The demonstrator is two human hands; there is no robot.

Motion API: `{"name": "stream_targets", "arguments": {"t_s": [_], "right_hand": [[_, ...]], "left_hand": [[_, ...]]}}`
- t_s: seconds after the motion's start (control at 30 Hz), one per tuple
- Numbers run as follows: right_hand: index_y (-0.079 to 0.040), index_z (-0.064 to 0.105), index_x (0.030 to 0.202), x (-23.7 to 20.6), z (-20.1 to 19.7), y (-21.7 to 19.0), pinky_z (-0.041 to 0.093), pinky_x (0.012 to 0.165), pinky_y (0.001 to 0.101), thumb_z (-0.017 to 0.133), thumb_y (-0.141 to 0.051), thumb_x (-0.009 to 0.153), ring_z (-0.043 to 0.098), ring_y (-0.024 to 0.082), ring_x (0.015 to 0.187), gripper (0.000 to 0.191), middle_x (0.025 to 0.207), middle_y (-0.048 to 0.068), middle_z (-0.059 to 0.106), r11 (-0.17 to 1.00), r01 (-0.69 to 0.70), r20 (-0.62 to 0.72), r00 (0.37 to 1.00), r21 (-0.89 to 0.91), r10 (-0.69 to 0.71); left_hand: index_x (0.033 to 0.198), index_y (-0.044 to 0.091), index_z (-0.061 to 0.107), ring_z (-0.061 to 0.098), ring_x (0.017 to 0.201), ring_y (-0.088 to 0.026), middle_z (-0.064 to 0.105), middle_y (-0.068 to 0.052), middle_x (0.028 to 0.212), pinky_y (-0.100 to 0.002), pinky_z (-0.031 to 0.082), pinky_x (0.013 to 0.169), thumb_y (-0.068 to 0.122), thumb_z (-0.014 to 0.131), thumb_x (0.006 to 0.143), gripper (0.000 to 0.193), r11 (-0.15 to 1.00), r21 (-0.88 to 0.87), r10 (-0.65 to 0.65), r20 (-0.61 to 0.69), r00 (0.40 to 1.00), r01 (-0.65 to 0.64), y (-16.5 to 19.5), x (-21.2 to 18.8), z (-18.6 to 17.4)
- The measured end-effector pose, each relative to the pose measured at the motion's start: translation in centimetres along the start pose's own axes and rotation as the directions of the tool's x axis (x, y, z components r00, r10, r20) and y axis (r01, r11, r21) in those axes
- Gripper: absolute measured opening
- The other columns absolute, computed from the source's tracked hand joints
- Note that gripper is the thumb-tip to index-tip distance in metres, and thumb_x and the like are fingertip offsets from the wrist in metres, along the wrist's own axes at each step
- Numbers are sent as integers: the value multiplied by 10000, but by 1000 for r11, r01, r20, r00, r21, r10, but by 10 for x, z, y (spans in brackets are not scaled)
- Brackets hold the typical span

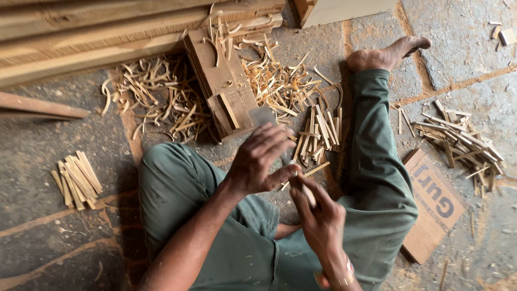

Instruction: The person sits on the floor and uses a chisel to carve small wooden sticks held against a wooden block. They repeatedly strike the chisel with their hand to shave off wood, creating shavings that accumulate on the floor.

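Two hands meet over the lap of a person seated on the stone floor (64, 253) in green trousers. Left hand (258, 161): grip clenched around a handle, with a flat grey blade (263, 116) showing above the fingers, blurred; exact tool cannot be told. Right hand (318, 215): grip pinched on a thin pale wooden stick (306, 189), upright, its top at the left thumb. Wooden block (223, 86) lies just ahead of the hands, curled shavings (161, 97) spread to both sides of it. Pile of cut sticks (318, 132) near the block, between the legs; second pile (78, 180) apart at the left knee; third pile (463, 143) beyond the right leg, beside a cardboard piece (433, 205). Planks (81, 37) stacked behind. Risks, as judged: blade edge works very close to right fingertips and left thumb, so a slip along the grain could cut either; a stick this thin could split or snap under too deep a bite; bare foot (390, 54) sits near loose splinters.
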State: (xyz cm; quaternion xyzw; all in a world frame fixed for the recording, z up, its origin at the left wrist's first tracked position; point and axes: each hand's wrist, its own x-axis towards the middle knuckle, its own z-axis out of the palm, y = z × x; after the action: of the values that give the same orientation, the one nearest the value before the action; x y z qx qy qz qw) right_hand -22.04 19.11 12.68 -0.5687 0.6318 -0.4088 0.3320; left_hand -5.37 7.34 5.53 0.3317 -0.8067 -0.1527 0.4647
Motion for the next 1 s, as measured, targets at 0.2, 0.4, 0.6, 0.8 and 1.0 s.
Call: {"name": "stream_targets", "arguments": {"t_s": [0.2,0.4,0.6,0.8,1.0], "right_hand": [[-76,776,1202,-22,-1,-18,255,395,270,793,-139,861,346,24,432,347,461,15,469,949,-204,25,976,-242,216],[-96,773,1215,-20,9,-18,269,392,256,760,-105,891,340,12,431,324,485,-4,476,956,-174,39,981,-238,189],[-99,764,1226,-16,8,-18,272,380,271,734,-85,906,366,11,406,321,467,1,507,957,-175,84,977,-231,198],[-102,760,1228,-15,8,-19,292,370,270,725,-69,898,394,13,392,333,494,10,588,956,-162,98,977,-246,191],[-99,752,1237,-13,8,-20,323,371,269,714,-58,904,439,17,398,338,537,24,651,954,-171,114,972,-247,204]], "left_hand": [[610,74,608,626,666,-298,601,-120,624,-487,540,857,617,502,1024,690,997,-66,-21,171,985,33,-6,-5,1],[592,87,556,580,615,-271,537,-97,608,-440,505,745,546,536,1049,648,995,-88,-29,72,997,36,-13,-11,3],[571,85,525,554,578,-270,502,-88,571,-430,480,695,516,543,1068,658,996,-84,-38,51,998,42,-15,-11,2],[565,94,517,542,561,-254,484,-77,557,-425,482,694,510,532,1074,657,995,-87,-46,47,998,50,-16,-10,3],[568,89,510,541,573,-263,484,-81,568,-421,472,685,507,531,1088,668,996,-77,-47,35,998,50,-16,-10,2]]}}
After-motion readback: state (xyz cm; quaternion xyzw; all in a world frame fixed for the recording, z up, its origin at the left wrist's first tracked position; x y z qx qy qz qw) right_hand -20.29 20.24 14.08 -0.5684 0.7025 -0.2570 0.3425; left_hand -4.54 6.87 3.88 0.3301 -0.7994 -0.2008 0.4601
